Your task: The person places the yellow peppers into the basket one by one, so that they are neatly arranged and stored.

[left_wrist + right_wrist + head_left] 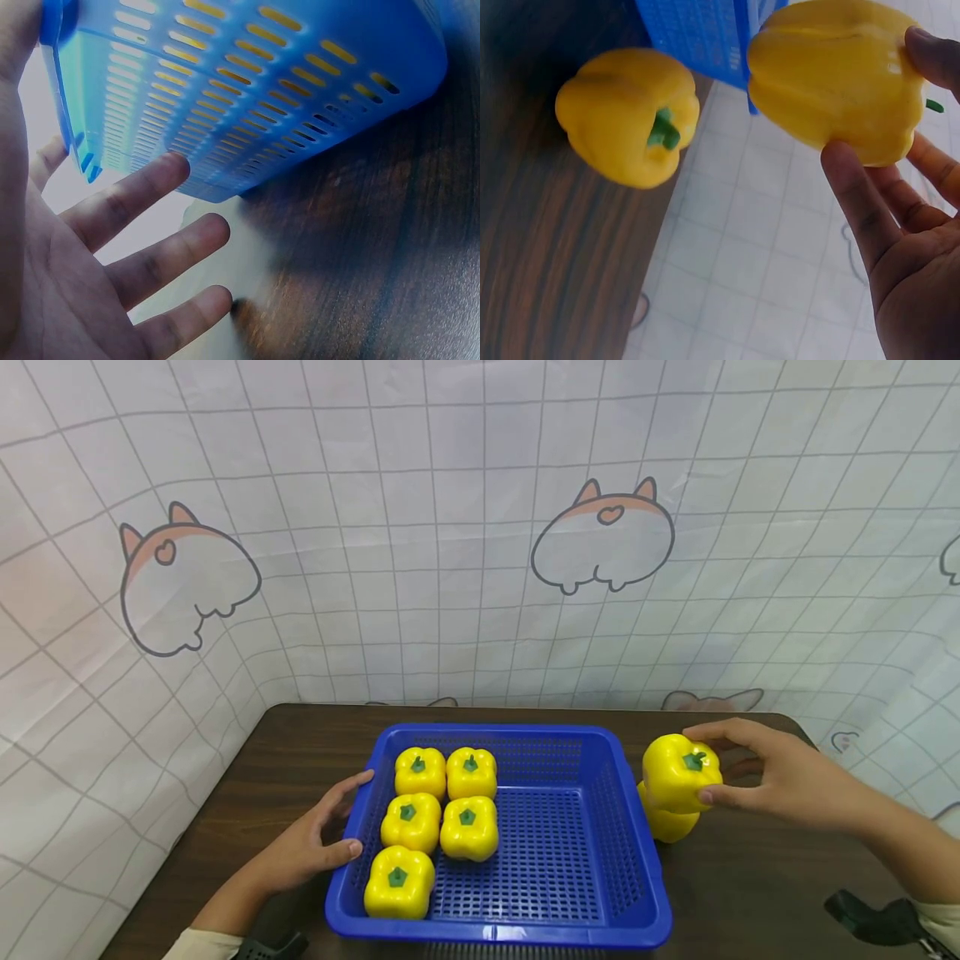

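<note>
A yellow bell pepper (681, 773) with a green stem is pinched between the thumb and fingers of my right hand (795, 777), raised to the right of the blue basket (555, 933). In the right wrist view, a second yellow bell pepper (626, 116) lies on the table below it, partly hidden behind the held one in the head view. My left hand (311, 843) rests against the basket's left rim, thumb and index fingertip at the edge. Its other fingers (176, 244) are spread beside the perforated side wall. Several yellow bell peppers (468, 828) sit in the basket's left half, stems up.
The dark wood table (757, 885) extends to both sides of the basket. Behind it hangs a white gridded cloth (480, 610) with cartoon animals. Dark straps or mounts (873, 920) show near the right wrist.
</note>
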Motion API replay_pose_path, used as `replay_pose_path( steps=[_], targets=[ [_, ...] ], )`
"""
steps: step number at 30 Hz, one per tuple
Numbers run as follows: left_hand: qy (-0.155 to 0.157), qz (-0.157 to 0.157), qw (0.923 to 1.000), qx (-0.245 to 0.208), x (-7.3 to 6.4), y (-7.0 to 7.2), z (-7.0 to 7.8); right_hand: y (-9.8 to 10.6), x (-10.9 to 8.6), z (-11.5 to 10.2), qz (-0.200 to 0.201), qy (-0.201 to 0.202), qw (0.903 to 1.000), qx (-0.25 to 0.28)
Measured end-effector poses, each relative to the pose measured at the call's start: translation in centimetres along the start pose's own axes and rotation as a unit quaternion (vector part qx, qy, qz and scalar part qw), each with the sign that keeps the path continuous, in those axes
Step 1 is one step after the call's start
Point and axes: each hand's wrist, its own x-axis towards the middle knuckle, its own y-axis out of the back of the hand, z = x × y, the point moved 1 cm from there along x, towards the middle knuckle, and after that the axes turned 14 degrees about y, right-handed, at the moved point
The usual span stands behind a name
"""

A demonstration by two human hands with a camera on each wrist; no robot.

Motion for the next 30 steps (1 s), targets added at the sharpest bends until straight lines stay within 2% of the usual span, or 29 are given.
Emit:
replay_pose_path(
  steps=[7, 19, 30],
  targets=[
    [-0.002, -0.001, 1.0, 0.001, 0.0, 0.0, 0.0, -1.0, 0.8, -0.8, 0.007, 0.019, 0.9998, -0.003],
    [-0.015, -0.004, 0.9999, 0.002, 0.1, 0.0, 0.0, -2.7, 1.8, -2.6, 0.006, 0.011, 0.9989, 0.046],
    [-0.007, -0.007, 0.9999, -0.007, 0.0, 0.0, 0.1, -3.7, 2.7, -4.1, 0.006, 0.015, 0.9986, 0.05]
  ],
)
